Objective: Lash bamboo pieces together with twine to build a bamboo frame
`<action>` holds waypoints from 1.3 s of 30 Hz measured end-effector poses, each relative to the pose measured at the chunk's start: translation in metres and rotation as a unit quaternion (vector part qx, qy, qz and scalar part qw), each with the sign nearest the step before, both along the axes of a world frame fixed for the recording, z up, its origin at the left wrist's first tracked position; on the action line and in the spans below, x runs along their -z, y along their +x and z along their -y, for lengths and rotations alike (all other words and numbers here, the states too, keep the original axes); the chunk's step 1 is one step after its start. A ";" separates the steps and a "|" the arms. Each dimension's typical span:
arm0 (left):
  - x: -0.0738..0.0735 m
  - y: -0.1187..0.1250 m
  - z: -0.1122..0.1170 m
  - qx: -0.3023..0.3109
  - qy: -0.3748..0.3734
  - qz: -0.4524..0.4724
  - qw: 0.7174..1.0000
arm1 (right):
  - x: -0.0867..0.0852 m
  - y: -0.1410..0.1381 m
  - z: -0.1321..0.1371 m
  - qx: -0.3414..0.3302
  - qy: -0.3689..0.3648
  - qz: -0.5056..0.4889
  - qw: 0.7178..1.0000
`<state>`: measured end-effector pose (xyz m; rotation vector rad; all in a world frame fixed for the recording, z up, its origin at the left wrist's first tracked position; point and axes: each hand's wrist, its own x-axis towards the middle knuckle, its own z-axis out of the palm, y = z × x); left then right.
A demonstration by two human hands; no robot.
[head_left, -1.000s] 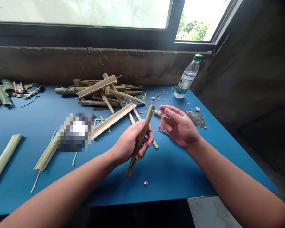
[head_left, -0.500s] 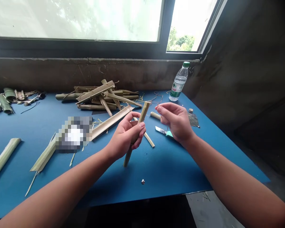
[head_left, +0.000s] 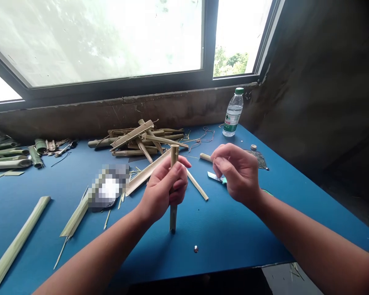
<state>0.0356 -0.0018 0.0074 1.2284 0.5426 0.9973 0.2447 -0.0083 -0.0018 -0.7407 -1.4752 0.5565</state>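
Observation:
My left hand (head_left: 169,182) is wrapped around a slim bamboo tube (head_left: 172,219), which stands nearly upright with its open top end just above the fingers. To the right, my right hand (head_left: 236,170) is closed in a pinch above the table, apart from the tube. Whatever its fingertips hold is too small to make out. A utility knife (head_left: 214,177) with a pale green handle lies partly hidden under that hand. Behind the fingers, a short bamboo piece (head_left: 205,157) pokes out. One thin bamboo strip (head_left: 197,184) lies between the hands.
A heap of split bamboo (head_left: 135,139) lies at the back, near loose brown string (head_left: 204,137). A water bottle (head_left: 233,112) stands by the wall. Longer bamboo pieces (head_left: 18,241) are on the left, beside a blurred-out object (head_left: 109,186). A small shiny ball (head_left: 196,248) sits near the front edge.
The bamboo tube has turned from a slant to nearly upright in my left hand. My right hand's fingers are curled in more. The view has tilted and shifted.

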 end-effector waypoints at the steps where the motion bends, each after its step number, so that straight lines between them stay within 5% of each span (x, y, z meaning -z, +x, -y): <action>1: 0.001 0.000 0.001 -0.002 0.001 0.001 1.000 | 0.000 -0.001 0.001 0.008 0.013 0.020 1.000; 11: 0.008 0.002 0.003 -0.034 0.024 -0.042 0.998 | 0.015 -0.003 0.001 0.054 0.232 0.252 0.938; 16: 0.006 0.005 0.003 -0.075 0.012 -0.033 0.997 | 0.018 -0.002 0.005 0.075 0.238 0.260 0.933; 33: 0.007 0.007 0.001 -0.015 -0.008 -0.016 1.000 | 0.014 -0.004 0.004 0.079 0.224 0.230 0.944; 39: 0.009 0.006 0.000 -0.012 0.000 -0.004 1.000 | 0.010 -0.010 0.007 0.035 0.146 0.171 0.974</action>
